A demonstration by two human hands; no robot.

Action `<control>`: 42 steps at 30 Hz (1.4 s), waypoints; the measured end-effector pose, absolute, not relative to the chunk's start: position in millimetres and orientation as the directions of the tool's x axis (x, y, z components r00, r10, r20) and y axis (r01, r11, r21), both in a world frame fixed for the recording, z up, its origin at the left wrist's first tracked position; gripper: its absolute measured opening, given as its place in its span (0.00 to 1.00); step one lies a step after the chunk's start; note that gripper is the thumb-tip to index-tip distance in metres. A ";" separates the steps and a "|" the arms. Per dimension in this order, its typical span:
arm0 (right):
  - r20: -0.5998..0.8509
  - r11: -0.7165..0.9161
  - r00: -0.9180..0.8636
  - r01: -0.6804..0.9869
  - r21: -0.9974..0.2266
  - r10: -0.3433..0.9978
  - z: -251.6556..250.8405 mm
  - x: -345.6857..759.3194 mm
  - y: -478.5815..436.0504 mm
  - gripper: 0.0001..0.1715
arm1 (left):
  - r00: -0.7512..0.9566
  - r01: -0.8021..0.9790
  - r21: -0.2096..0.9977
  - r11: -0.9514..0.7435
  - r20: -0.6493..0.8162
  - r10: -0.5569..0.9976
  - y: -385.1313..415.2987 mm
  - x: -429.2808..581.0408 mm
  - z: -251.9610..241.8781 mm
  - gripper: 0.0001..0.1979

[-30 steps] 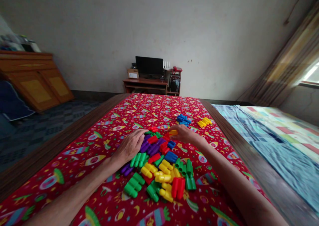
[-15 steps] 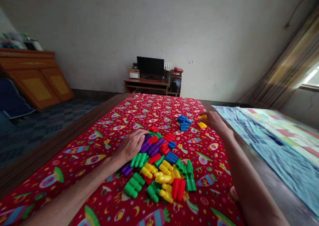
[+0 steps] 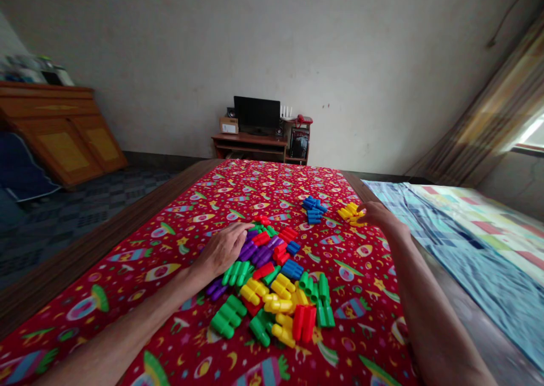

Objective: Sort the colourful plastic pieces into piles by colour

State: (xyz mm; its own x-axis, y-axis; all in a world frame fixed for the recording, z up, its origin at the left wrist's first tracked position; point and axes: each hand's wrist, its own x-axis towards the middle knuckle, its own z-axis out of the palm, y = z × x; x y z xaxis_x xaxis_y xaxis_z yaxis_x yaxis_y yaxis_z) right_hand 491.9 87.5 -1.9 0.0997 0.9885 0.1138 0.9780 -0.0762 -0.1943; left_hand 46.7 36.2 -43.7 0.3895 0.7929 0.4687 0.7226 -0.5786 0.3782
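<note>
My left hand (image 3: 227,244) lies palm down at the far left edge of a mixed pile of plastic building blocks, its fingers stretched out. The fingertips are beside the purple blocks (image 3: 262,255) and small green blocks. My right hand (image 3: 385,219) is at the cloth's far right, with its fingers bent around a yellow building block (image 3: 358,223). Other yellow blocks (image 3: 347,210) lie right beside it. A small group of blue blocks (image 3: 314,210) lies to their left. The near pile has yellow (image 3: 283,285), green (image 3: 229,316) and red (image 3: 304,323) blocks.
A red patterned cloth (image 3: 170,295) covers the table. Beyond the far end stands a desk (image 3: 250,142) with a monitor (image 3: 257,114). A bed (image 3: 476,250) is along the right, and a wooden cabinet (image 3: 63,134) at the left.
My right hand has moved slightly right and nearer to me. More yellow blocks now lie together on the cloth by its fingers. My left hand has stayed in place.
</note>
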 end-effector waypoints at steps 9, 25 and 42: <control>0.066 -0.153 0.161 0.982 -0.109 0.985 -0.4 490.0 90.4 0.17 | 0.381 0.720 0.385 -0.578 0.477 0.792 36.1 46.1 -44.0 0.21; 0.021 0.683 -0.730 0.629 -0.372 0.683 3.8 310.8 50.3 0.31 | 0.381 0.713 0.400 -0.575 0.468 0.797 32.8 47.6 -41.9 0.20; 0.133 0.604 -0.590 0.763 -0.229 0.796 21.6 311.0 35.8 0.12 | 0.935 0.264 0.151 -0.953 0.204 0.291 -59.5 109.8 -5.5 0.25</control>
